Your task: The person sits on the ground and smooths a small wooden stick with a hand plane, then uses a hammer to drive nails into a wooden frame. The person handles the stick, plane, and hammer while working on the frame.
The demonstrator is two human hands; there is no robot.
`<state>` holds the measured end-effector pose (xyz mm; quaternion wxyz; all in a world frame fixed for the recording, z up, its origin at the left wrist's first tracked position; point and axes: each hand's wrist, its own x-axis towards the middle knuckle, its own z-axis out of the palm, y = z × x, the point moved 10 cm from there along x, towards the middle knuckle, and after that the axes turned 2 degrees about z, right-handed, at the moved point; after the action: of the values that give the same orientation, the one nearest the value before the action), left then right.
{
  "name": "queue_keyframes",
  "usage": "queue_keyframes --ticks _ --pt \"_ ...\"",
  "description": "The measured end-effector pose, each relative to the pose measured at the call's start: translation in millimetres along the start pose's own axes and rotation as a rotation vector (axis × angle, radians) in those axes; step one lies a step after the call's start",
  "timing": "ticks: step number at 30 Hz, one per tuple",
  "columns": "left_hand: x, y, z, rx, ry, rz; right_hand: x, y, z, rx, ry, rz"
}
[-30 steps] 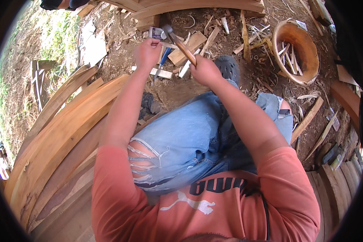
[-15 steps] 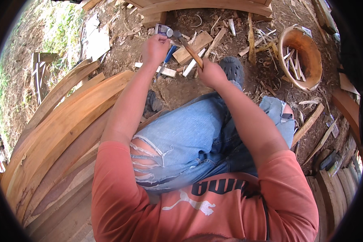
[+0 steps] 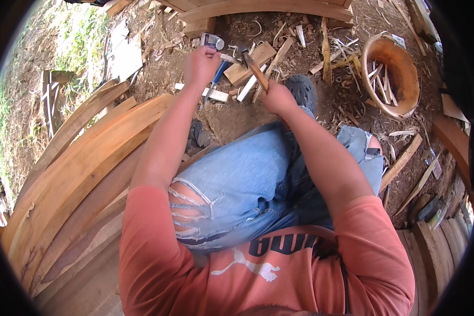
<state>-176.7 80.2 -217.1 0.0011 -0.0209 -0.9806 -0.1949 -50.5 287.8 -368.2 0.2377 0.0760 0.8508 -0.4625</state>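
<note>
Well, furthest left, a stack of long, curved, orange-brown wooden planks [image 3: 97, 152] fans out beside me, and past its upper end a pale, flat, irregular sheet [image 3: 125, 59] lies on the ground near green grass. Next comes my left hand [image 3: 201, 66], reaching forward with its fingers closed, pinching one end of a thin, pale wooden strip [image 3: 229, 58]. Just beyond those fingers rests a small, purple-and-white rectangular box [image 3: 209, 40], with a round, silvery piece [image 3: 219, 45] at its right end. Under the strip, to the right of my left wrist, a slim tool with a blue handle [image 3: 220, 72] lies on the ground, its narrow end crossing a whitish wooden offcut [image 3: 219, 96]. The strip points rightward from my grip, its free end in front of a flat, tan wooden block [image 3: 258, 55]. There I have a hammer with a brown wooden handle and dark metal head [image 3: 257, 72], its head close to that free end; I cannot tell whether they touch. My right hand [image 3: 277, 98] is wrapped firmly around the lower handle. Just right of it sits my dark grey, perforated clog [image 3: 302, 90]. Further right, a round, hollow, orange-tan wooden vessel [image 3: 404, 68] tilts open toward me, with slender, pale wood slivers [image 3: 385, 89] inside.
</note>
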Motion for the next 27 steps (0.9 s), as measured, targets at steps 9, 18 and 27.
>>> queue_keyframes --ticks 9,18,27 --pt "-7 16 1 0.022 -0.028 0.037 -13 -60 -28 0.128 0.044 -0.144" --pt "-8 -2 3 0.056 0.014 0.068 -17 -61 -28 0.042 0.039 -0.162" --pt "-5 -8 2 0.09 0.016 0.038 1 -6 -1 -0.022 0.002 -0.033"
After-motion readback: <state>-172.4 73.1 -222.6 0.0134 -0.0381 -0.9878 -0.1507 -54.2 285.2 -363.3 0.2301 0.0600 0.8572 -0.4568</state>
